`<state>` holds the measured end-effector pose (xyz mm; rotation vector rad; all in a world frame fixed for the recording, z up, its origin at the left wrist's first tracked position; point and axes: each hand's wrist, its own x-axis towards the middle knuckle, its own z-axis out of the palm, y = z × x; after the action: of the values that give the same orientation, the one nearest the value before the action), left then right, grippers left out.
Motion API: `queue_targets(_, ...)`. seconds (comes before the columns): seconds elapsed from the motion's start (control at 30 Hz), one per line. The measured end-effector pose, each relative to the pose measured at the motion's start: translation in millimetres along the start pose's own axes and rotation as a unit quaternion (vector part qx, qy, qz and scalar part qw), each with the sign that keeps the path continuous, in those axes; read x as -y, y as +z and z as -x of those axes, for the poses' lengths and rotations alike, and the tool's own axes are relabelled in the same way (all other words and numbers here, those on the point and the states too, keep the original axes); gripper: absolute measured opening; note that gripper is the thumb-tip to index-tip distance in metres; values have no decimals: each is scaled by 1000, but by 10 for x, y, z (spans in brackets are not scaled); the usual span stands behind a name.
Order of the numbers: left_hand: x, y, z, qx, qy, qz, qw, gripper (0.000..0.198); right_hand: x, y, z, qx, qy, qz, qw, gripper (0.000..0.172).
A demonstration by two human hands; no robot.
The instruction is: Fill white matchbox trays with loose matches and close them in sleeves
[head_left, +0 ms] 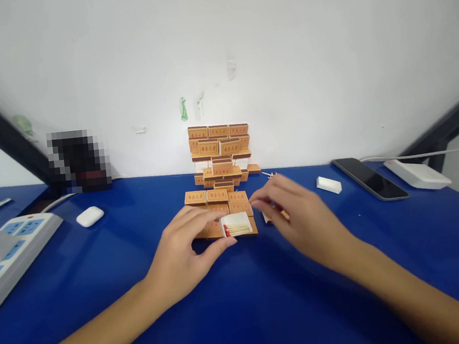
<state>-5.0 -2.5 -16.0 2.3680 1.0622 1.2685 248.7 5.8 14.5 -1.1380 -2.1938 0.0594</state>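
Observation:
My left hand point(182, 252) grips a white matchbox tray point(240, 217) between thumb and fingers. Several red-tipped matches point(238, 229) lie along its near side. To its right, my right hand point(298, 214) has its thumb and fingertips pinched together; whatever they hold, if anything, is too small to make out. Behind and beneath the tray, orange matchboxes point(217, 196) lie in rows on the table. Farther back rises a tiered stack of matchboxes point(221, 167) against the wall. Some loose matches point(270, 175) show behind my right hand, which partly hides other pieces there.
On the blue table point(243, 311), a power strip point(21, 243) and a white earbud case point(90, 216) are at left. At right are a small white box point(328, 184), a black phone point(370, 178) and a white device point(418, 174) with a cable. A white wall point(284, 69) stands behind.

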Motion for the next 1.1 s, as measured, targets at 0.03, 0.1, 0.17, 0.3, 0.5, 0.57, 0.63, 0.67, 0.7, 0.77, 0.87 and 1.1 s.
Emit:
queue_targets(0.03,4,0,3,2,-12,4,1000,34,-112,-52,-21,-28,28,18,999,19)
queue_targets(0.1,10,-2,12,9,-35,12,999,34,-391,-153,-61,-70,114,73,988,21)
queue_targets(0.17,10,-4,20,16,-46,19,999,33,-684,-221,-84,-68,238,92,964,20)
queue_targets(0.3,-8,-5,25,24,-30,22,999,33,-1029,-214,-88,7,372,101,923,32)
queue_targets(0.5,-21,-10,28,24,-11,21,999,36,-897,-59,-92,110,370,171,906,43)
queue_targets(0.57,-20,-8,33,23,-7,20,1000,35,-850,-32,-92,123,365,194,902,44)
queue_targets(0.63,-22,-5,36,27,-5,19,999,35,-840,-25,-90,134,367,200,898,43)
queue_targets(0.67,-25,-4,36,29,-5,19,999,35,-846,-26,-86,142,367,194,898,41)
queue_targets(0.7,-29,-4,34,30,-5,19,999,35,-858,-30,-82,149,367,185,900,39)
queue_targets(0.77,-33,-5,27,28,-4,17,999,35,-893,-43,-68,159,360,161,905,32)
queue_targets(0.87,-28,-9,17,17,2,17,1000,35,-963,-68,-34,169,351,139,911,27)
queue_targets(1.1,-5,-14,25,24,7,14,1000,36,-1104,-141,43,210,320,105,918,29)
